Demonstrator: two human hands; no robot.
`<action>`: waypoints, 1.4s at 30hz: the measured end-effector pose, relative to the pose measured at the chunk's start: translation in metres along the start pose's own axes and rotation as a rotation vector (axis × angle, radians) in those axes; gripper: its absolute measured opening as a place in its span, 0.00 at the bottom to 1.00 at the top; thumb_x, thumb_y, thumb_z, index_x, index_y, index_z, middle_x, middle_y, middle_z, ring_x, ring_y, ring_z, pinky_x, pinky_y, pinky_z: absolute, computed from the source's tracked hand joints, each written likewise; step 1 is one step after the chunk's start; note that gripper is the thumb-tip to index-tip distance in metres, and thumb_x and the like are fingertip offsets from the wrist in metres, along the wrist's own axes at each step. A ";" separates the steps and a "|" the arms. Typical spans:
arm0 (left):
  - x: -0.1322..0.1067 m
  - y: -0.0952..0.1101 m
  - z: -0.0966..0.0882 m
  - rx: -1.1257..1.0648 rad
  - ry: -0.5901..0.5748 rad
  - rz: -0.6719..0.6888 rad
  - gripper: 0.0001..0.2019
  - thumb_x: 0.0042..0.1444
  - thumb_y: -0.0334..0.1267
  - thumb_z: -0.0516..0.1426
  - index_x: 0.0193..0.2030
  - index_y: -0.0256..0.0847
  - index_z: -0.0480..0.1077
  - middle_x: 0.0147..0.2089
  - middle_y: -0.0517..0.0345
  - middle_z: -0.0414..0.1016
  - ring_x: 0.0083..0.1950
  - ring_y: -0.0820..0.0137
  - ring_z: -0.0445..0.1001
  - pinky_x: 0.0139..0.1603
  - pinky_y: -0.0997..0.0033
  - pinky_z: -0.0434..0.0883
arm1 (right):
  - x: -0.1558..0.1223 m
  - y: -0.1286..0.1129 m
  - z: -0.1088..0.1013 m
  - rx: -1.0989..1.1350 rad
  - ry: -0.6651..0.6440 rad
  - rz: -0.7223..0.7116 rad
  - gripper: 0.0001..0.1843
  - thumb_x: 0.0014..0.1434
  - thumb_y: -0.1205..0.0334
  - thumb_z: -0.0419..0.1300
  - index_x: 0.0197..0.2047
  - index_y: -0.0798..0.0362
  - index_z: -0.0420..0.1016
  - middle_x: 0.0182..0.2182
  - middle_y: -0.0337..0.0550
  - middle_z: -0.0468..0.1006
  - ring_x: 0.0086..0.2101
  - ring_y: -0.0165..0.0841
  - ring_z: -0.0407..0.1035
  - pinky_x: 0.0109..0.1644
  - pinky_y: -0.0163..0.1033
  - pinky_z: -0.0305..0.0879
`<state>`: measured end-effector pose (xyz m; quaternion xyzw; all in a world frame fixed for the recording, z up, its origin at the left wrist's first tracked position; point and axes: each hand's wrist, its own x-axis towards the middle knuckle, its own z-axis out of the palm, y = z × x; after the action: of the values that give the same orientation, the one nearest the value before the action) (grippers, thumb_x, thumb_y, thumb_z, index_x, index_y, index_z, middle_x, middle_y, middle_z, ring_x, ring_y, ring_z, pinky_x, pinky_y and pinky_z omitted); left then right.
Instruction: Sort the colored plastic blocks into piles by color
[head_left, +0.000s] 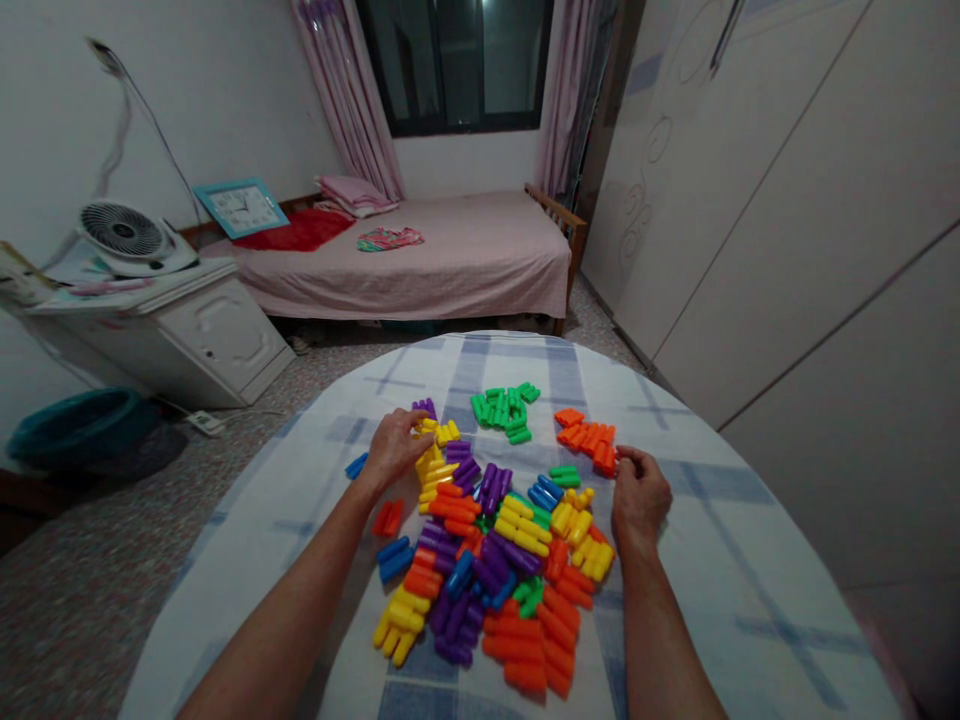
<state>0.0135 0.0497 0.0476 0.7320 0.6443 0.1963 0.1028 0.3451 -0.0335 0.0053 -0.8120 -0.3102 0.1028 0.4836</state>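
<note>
A heap of plastic building blocks (495,560) in yellow, purple, orange, blue and green lies on a round table under a checked cloth (720,560). My left hand (394,445) rests at the heap's far left, fingers curled over yellow blocks (444,432). My right hand (637,495) is closed in a pinch on an orange block (606,458) at the edge of a small orange group (587,432). A separate green group (506,408) lies at the far side.
Loose blue (356,465) and orange (388,517) blocks lie left of the heap. Beyond the table stand a bed (450,255), a white cabinet with a fan (127,240), a teal basin (75,425) on the floor and wardrobe doors (787,200) on the right.
</note>
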 end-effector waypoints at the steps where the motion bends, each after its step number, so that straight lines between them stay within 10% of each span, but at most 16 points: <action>1: 0.001 -0.002 0.001 0.023 -0.005 0.004 0.19 0.49 0.37 0.55 0.49 0.38 0.73 0.44 0.50 0.75 0.46 0.62 0.71 0.51 0.63 0.67 | 0.000 0.000 0.000 0.003 -0.001 0.001 0.19 0.52 0.59 0.50 0.40 0.51 0.79 0.35 0.44 0.79 0.32 0.36 0.66 0.36 0.38 0.55; 21: -0.018 0.009 0.028 -0.424 -0.221 0.129 0.22 0.56 0.48 0.54 0.53 0.39 0.71 0.50 0.51 0.76 0.51 0.61 0.73 0.52 0.63 0.70 | 0.000 0.000 0.000 0.009 -0.003 -0.017 0.19 0.52 0.59 0.49 0.40 0.51 0.78 0.36 0.45 0.79 0.34 0.36 0.67 0.37 0.38 0.56; 27: -0.006 0.015 0.037 -0.394 -0.041 0.172 0.19 0.58 0.46 0.52 0.50 0.39 0.73 0.53 0.49 0.74 0.55 0.62 0.70 0.58 0.59 0.66 | 0.001 0.002 0.001 0.018 -0.007 -0.020 0.19 0.52 0.59 0.49 0.40 0.51 0.78 0.36 0.45 0.79 0.34 0.36 0.67 0.37 0.38 0.56; 35: -0.004 0.029 0.031 -0.555 -0.341 0.311 0.22 0.58 0.51 0.52 0.53 0.41 0.72 0.63 0.51 0.66 0.62 0.63 0.65 0.64 0.62 0.60 | 0.001 0.003 0.002 0.028 -0.002 -0.024 0.18 0.52 0.59 0.50 0.40 0.50 0.78 0.36 0.44 0.79 0.33 0.35 0.67 0.38 0.37 0.56; 42: 0.004 0.029 0.016 -0.610 -0.271 0.129 0.21 0.58 0.49 0.51 0.52 0.39 0.72 0.50 0.54 0.77 0.51 0.63 0.74 0.53 0.63 0.70 | 0.001 0.002 0.002 0.023 -0.002 -0.010 0.18 0.52 0.59 0.49 0.40 0.50 0.78 0.35 0.44 0.78 0.33 0.36 0.66 0.38 0.38 0.56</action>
<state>0.0464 0.0509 0.0450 0.7262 0.4886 0.2871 0.3893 0.3461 -0.0322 0.0029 -0.8048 -0.3138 0.1047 0.4929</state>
